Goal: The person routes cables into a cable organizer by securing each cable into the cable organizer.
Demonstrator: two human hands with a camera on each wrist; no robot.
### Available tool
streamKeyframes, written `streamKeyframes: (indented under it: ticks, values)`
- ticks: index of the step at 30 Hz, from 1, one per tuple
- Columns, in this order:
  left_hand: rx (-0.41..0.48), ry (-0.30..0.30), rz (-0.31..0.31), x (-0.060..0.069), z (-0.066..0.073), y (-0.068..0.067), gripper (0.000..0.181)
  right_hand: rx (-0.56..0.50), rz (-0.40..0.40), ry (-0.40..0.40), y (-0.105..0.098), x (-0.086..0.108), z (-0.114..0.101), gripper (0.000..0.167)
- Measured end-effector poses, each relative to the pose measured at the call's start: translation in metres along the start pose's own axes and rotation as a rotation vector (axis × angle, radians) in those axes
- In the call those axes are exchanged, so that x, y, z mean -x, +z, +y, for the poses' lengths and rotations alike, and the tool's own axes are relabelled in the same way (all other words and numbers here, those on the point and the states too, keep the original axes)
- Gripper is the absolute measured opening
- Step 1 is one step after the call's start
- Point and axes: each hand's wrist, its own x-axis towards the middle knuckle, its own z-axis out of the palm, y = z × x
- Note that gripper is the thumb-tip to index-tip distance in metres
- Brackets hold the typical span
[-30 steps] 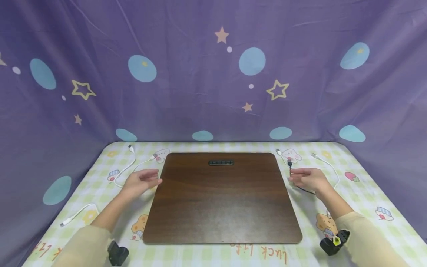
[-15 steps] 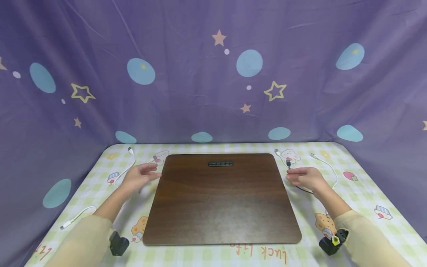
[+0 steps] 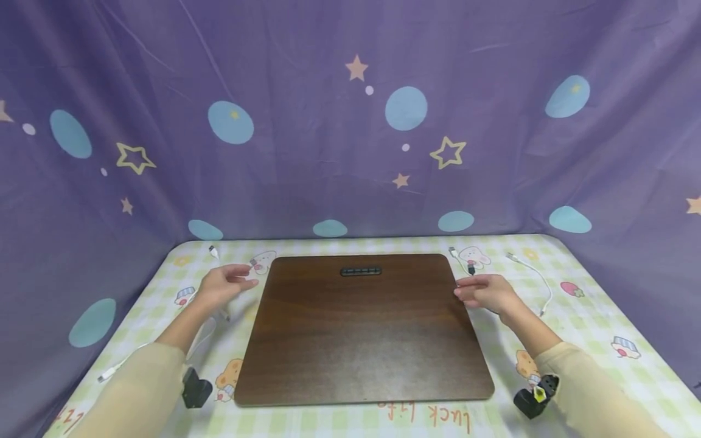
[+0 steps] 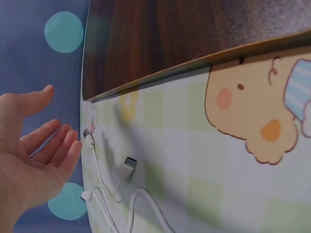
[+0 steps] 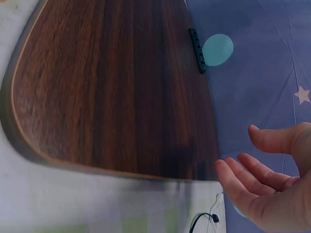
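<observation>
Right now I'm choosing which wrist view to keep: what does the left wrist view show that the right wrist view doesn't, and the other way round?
Only the left wrist view shows the left hand, a white plug seen close up, and a printed cartoon face on the cloth.

Only the right wrist view shows the right hand, the dark slotted strip on the board, a black cable and a curtain star.

Both show the brown board, the checked cloth and the curtain.
</observation>
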Motion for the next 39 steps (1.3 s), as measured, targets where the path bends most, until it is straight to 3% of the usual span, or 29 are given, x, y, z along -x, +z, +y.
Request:
streamKeyframes:
  ticks: [21,29,39]
  values:
    - [-0.078,-0.030,0.028,-0.025,-0.008,-0.004,0.056,-0.048,-0.061,-0.036,0.042,-0.007,-0.011,0.042]
    - [-0.135,-0.011,0.063,-0.037,-0.016,-0.003,0.055,-0.061,-0.072,-0.054,0.057,-0.012,-0.014,0.041]
    - [-0.214,0.040,0.052,-0.047,-0.023,-0.001,0.053,-0.078,-0.113,-0.064,0.070,-0.014,-0.016,0.041]
